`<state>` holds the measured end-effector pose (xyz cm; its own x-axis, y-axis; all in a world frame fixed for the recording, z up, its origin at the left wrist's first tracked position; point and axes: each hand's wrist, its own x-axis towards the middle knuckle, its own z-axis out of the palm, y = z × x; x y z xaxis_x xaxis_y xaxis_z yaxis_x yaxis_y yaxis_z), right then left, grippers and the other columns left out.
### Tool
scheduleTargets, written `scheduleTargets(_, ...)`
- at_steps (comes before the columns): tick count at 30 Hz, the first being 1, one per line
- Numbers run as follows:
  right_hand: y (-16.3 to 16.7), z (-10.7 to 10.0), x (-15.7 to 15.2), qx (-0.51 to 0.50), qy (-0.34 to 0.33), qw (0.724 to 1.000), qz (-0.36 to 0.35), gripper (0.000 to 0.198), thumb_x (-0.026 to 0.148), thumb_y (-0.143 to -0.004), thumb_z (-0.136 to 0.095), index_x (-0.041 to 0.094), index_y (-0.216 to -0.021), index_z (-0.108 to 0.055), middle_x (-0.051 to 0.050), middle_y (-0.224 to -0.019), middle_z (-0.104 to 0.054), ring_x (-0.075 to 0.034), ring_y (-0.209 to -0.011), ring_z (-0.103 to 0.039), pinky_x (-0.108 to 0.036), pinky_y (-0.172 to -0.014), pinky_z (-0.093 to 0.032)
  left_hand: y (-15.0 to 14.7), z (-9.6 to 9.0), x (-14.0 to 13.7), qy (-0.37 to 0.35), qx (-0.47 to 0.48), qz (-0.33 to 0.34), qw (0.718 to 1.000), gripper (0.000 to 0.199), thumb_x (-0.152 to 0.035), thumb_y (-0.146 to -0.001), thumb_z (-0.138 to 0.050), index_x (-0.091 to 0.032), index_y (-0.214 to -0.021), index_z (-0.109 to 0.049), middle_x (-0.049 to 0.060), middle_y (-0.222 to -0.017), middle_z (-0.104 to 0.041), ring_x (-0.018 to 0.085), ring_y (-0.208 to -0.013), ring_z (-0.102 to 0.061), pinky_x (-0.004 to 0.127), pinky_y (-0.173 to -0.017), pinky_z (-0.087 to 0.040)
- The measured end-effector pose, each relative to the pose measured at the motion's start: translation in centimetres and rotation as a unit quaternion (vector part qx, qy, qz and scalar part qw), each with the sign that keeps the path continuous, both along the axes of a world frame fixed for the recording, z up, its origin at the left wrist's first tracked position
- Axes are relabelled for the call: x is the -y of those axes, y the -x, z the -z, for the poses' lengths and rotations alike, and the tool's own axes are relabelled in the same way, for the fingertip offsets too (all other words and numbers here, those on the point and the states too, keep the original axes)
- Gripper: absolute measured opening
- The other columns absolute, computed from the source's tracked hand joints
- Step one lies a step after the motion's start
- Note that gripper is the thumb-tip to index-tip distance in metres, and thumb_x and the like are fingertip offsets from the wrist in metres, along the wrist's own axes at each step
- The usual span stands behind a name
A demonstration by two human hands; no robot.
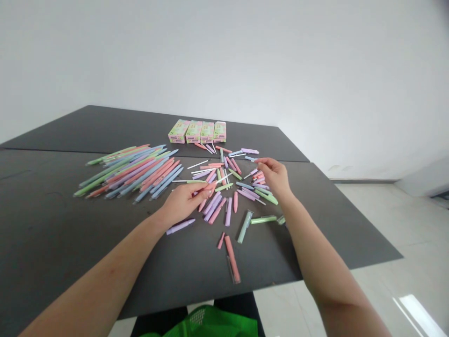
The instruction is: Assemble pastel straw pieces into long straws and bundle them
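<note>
My left hand (187,201) is closed in a pinch around a pink pen part, from which a thin white refill (223,179) points up to the right. At the far right of the loose parts, my right hand (274,177) has its thumb and index finger brought together at the end of a small blue pen part (250,158). Beneath and between the hands lie scattered pen barrels, tips and refills in pink, purple, green and blue. Closer to me are a purple barrel (180,226), a grey-green barrel (244,226) and a pink barrel with a clear end (232,259).
A large heap of whole pastel pens (131,173) lies on the left of the dark table (52,224). Several small pink and green boxes (199,132) stand in a row at the back. The table's right edge drops to a tiled floor (382,210).
</note>
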<state>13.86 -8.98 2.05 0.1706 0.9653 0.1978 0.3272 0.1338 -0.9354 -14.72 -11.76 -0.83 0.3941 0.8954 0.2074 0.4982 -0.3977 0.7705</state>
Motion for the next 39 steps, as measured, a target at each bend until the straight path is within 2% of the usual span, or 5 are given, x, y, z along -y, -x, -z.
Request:
scheduleTargets(4, -3.6, 0.9, -1.6, 0.357, 0.078, 0.927, 0.086, 0.029, 0.019, -0.075, -0.053, 0.018, -0.092, -0.076, -0.009, -0.093, -0.074, -0.022, -0.085, -0.067, -0.030, -0.076, -0.049, 0.0, 0.0, 0.0, 0.003, 0.006, 0.000, 1.000, 0.047, -0.055, -0.088, -0.051, -0.024, -0.121, -0.067, 0.004, -0.120, -0.069, 0.025, -0.108, -0.063, 0.034, -0.094, -0.047)
scheduleTargets(7, -4.3, 1.4, -2.0, 0.416, 0.133, 0.899, 0.034, 0.033, 0.016, -0.079, -0.049, 0.024, -0.093, -0.077, -0.005, -0.088, -0.076, -0.020, -0.088, -0.068, -0.026, -0.075, -0.048, 0.0, 0.0, 0.0, 0.002, 0.007, 0.001, 1.000, 0.047, -0.054, -0.089, -0.051, -0.023, -0.120, -0.067, 0.004, -0.119, -0.070, 0.025, -0.108, -0.064, 0.034, -0.094, -0.047)
scheduleTargets(27, -4.4, 2.9, -2.8, 0.314, 0.142, 0.939, -0.018, 0.019, 0.032, -0.087, -0.057, 0.019, -0.086, -0.070, -0.004, -0.090, -0.075, -0.010, -0.058, -0.065, -0.021, -0.060, -0.049, -0.1, 0.1, 0.0, -0.010, 0.012, 0.002, 1.000, 0.043, -0.052, -0.088, -0.052, -0.023, -0.115, -0.069, 0.003, -0.116, -0.071, 0.024, -0.105, -0.065, 0.033, -0.092, -0.048)
scheduleTargets(32, -2.7, 1.9, -1.7, 0.106, 0.053, 0.990, -0.082, 0.025, 0.040, -0.083, -0.060, 0.018, -0.093, -0.062, -0.002, -0.085, -0.069, -0.008, -0.056, -0.056, -0.016, -0.044, -0.039, 0.1, -0.1, 0.1, -0.002, 0.021, 0.005, 1.000, 0.045, -0.051, -0.089, -0.052, -0.021, -0.118, -0.068, 0.005, -0.117, -0.070, 0.025, -0.106, -0.065, 0.034, -0.094, -0.048)
scheduleTargets(39, 1.4, -0.4, 1.0, -0.129, 0.034, 0.963, -0.236, 0.034, 0.045, -0.077, -0.069, 0.018, -0.098, -0.063, 0.004, -0.070, -0.056, -0.002, -0.040, -0.023, -0.019, -0.037, -0.014, 0.1, -1.0, 0.4, -0.003, 0.051, 0.002, 0.999, 0.048, -0.049, -0.089, -0.052, -0.019, -0.124, -0.064, 0.007, -0.121, -0.069, 0.024, -0.109, -0.063, 0.034, -0.099, -0.045)
